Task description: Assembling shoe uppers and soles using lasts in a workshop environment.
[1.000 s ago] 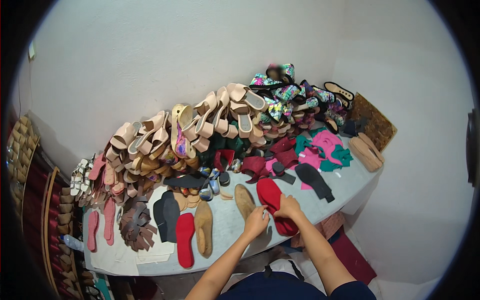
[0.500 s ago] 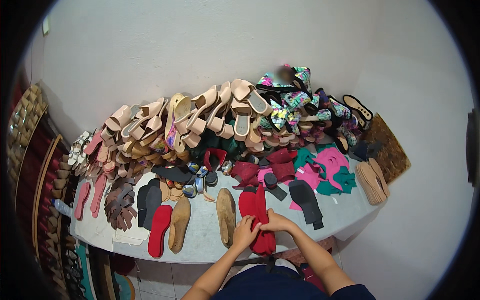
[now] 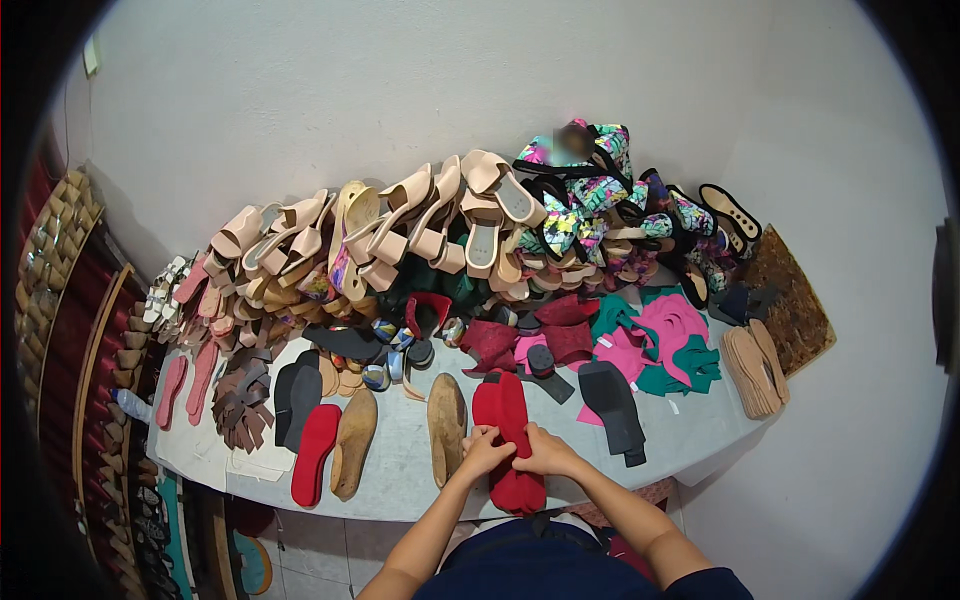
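Note:
At the front edge of the table, a stack of red shoe soles lies between my hands, one sole overlapping another. My left hand grips its left side, fingers curled over the top. On the right side my right hand holds the same soles, thumb pressed on the upper surface. The undersides of the soles are hidden. Just left of my left hand is a wooden shoe last. Further left sit a second wooden last and another red sole.
Behind, heeled beige sandals and patterned sandals form a pile against the wall. Pink and green cut pieces, a dark sole and stacked tan soles lie to the right. Brown strips lie left; shelves of lasts stand beyond.
My hands have moved slightly apart on the red soles, and the upper sole now lies closer over the other. The whole view has shifted a little.

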`<state>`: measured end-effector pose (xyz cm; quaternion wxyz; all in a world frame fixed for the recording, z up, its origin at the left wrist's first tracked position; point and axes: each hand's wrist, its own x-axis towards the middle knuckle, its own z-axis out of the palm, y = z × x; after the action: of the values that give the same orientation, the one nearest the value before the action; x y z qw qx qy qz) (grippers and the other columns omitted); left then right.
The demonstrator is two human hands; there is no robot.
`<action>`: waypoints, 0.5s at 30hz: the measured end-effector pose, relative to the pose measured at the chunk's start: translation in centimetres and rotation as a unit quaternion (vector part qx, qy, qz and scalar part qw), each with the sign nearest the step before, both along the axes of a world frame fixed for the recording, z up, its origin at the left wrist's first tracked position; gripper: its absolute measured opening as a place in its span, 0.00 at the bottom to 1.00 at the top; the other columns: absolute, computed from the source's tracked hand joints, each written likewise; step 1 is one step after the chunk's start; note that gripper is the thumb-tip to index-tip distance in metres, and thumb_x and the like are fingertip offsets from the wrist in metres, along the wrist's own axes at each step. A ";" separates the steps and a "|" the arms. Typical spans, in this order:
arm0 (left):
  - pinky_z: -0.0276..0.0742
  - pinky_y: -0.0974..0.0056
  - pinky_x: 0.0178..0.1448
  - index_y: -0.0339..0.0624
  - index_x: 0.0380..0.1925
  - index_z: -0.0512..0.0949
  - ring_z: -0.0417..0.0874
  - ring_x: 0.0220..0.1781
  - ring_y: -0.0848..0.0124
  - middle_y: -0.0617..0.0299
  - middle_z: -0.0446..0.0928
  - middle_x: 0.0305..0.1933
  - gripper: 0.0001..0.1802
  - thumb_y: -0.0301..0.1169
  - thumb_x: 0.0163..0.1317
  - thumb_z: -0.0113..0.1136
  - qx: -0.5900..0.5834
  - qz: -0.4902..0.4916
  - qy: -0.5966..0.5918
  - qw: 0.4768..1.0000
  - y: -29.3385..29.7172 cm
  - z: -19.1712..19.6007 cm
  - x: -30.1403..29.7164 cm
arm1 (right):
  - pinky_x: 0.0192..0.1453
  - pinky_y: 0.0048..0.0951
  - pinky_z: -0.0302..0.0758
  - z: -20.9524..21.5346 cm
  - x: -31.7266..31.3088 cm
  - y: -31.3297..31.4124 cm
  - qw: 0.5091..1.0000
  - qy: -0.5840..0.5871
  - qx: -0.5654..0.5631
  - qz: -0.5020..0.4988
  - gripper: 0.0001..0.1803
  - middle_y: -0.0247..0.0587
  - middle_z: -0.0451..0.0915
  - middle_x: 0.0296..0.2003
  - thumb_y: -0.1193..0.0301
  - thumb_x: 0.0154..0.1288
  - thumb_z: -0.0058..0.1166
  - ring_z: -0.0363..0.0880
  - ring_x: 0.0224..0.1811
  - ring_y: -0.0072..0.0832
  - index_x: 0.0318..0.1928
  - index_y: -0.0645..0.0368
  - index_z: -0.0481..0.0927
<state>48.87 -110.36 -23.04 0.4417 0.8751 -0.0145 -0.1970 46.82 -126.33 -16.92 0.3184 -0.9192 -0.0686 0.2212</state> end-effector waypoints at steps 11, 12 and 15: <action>0.54 0.61 0.58 0.41 0.51 0.71 0.53 0.53 0.57 0.53 0.58 0.51 0.39 0.48 0.35 0.61 -0.026 0.066 0.010 0.997 -1.9 1.1 -0.8 | 0.46 0.42 0.70 -2.9 -0.2 -1.5 0.996 -0.015 0.068 0.056 0.33 0.72 0.66 0.42 0.58 0.52 0.48 0.71 0.43 0.57 0.46 0.75 0.57; 0.53 0.60 0.58 0.42 0.50 0.71 0.53 0.53 0.58 0.54 0.58 0.51 0.38 0.48 0.35 0.61 -0.023 0.066 0.006 0.998 -1.9 1.0 -0.8 | 0.46 0.42 0.70 -3.1 -0.4 -1.5 0.995 -0.021 0.064 0.069 0.33 0.73 0.66 0.43 0.58 0.53 0.47 0.71 0.42 0.57 0.48 0.77 0.56; 0.53 0.59 0.58 0.43 0.50 0.72 0.53 0.53 0.58 0.55 0.58 0.50 0.38 0.48 0.35 0.62 -0.013 0.072 -0.004 0.997 -2.5 1.4 -1.2 | 0.45 0.42 0.71 -4.0 -0.9 -1.6 0.994 -0.046 0.060 0.080 0.35 0.74 0.64 0.43 0.60 0.55 0.45 0.71 0.42 0.57 0.52 0.79 0.53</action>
<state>47.70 -112.84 -21.66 0.4662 0.8688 0.0440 -0.1609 45.93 -127.95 -20.88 0.3510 -0.8990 -0.1697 0.1993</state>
